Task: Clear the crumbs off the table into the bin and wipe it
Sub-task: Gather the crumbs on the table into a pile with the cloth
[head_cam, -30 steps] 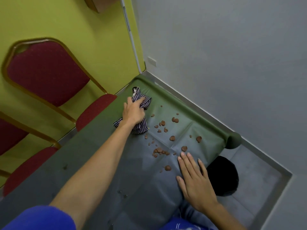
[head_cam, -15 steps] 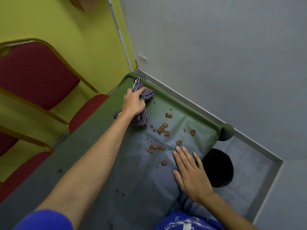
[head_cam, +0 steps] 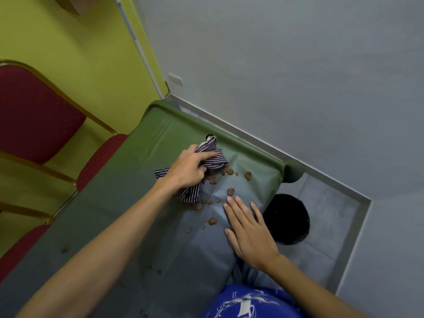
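Fingers (head_cam: 206, 156) of left hand (head_cam: 187, 169): clenched on striped cloth (head_cam: 212, 157), pressed to green bench (head_cam: 160, 134). Crumbs (head_cam: 230, 191): scattered at cloth's 4 o'clock. Right hand (head_cam: 249, 230): flat, fingers spread, holding nothing. Black bin (head_cam: 288, 218): floor, 3 o'clock of right hand.

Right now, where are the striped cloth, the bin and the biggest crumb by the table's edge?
Striped cloth (head_cam: 214, 159), head view: bunched upper part.
Bin (head_cam: 289, 218), head view: dark inside.
Crumb (head_cam: 247, 175), head view: its middle.
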A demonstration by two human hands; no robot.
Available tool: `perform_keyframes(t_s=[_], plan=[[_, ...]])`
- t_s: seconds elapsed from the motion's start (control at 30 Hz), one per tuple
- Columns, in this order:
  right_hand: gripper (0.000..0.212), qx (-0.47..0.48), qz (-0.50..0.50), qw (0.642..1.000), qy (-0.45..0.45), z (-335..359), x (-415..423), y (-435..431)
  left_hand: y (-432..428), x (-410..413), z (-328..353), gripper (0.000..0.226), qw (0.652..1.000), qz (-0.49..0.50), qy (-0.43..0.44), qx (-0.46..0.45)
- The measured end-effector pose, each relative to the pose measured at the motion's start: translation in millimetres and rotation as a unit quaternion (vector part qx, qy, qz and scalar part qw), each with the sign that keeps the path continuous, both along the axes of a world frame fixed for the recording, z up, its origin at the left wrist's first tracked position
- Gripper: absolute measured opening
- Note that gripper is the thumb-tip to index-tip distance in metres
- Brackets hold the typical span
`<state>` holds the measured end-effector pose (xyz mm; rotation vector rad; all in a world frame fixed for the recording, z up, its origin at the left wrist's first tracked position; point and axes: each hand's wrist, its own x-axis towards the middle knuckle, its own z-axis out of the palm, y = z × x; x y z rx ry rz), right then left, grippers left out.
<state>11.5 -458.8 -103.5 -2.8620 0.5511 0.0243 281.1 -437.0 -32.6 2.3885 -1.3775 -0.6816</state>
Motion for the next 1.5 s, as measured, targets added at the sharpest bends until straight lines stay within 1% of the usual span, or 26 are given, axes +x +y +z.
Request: perform_keyframes(t_s=[0.17, 0.23, 0.37, 0.5, 0.6, 0.67, 0.77, 0.83, 0.97, 1.07, 1.23, 1.33, 1.4, 1.5], plan=[[0.061, 0.006, -0.015, 1.000, 0.019, 6, -1, 9, -28, 19, 1, 0.056, 0.995, 0.093, -0.025, -0.022], [0.061, 0.007, -0.019, 1.000, 0.022, 7, -6, 12, -38, 17, -3, 0.057, 0.994, 0.107, -0.032, -0.008], [0.062, 0.000, -0.011, 1.000, 0.022, 9, -18, 13, -35, 6, -8, 0.058, 0.997, 0.058, -0.050, 0.006], [0.064, 0.000, -0.005, 1.000, 0.028, 10, -26, 14, -17, 2, -7, 0.059, 0.995, -0.068, -0.067, 0.014], [0.065, -0.001, -0.007, 0.999, 0.033, 12, -29, 15, -9, 3, -3, 0.060, 0.992, -0.123, -0.033, 0.026], [0.065, 0.004, -0.011, 0.999, 0.033, 13, -32, 16, -11, 6, 0, 0.060, 0.993, -0.118, -0.011, 0.023], [0.067, 0.010, -0.018, 0.999, 0.037, 13, -36, 18, -25, 4, 3, 0.060, 0.997, -0.079, -0.021, 0.002], [0.068, 0.012, -0.020, 0.999, 0.041, 12, -38, 20, -38, -6, 4, 0.060, 0.997, -0.071, -0.020, -0.006], [0.068, 0.014, -0.025, 0.999, 0.046, 10, -39, 23, -56, -42, 1, 0.059, 0.990, -0.142, -0.021, 0.003], [0.068, 0.016, -0.030, 0.998, 0.049, 9, -38, 25, -55, -57, 0, 0.060, 0.982, -0.183, -0.052, 0.023], [0.067, 0.018, -0.033, 0.998, 0.046, 9, -38, 27, -37, -44, 13, 0.064, 0.962, -0.258, -0.065, 0.059], [0.067, 0.021, -0.036, 0.998, 0.044, 9, -39, 26, -22, -35, 22, 0.066, 0.951, -0.294, -0.057, 0.081], [0.067, 0.022, -0.037, 0.998, 0.041, 9, -39, 25, -13, -23, 28, 0.067, 0.955, -0.283, -0.036, 0.084], [0.067, 0.024, -0.036, 0.998, 0.037, 8, -40, 25, -10, 2, 29, 0.065, 0.980, -0.196, 0.000, 0.028]])
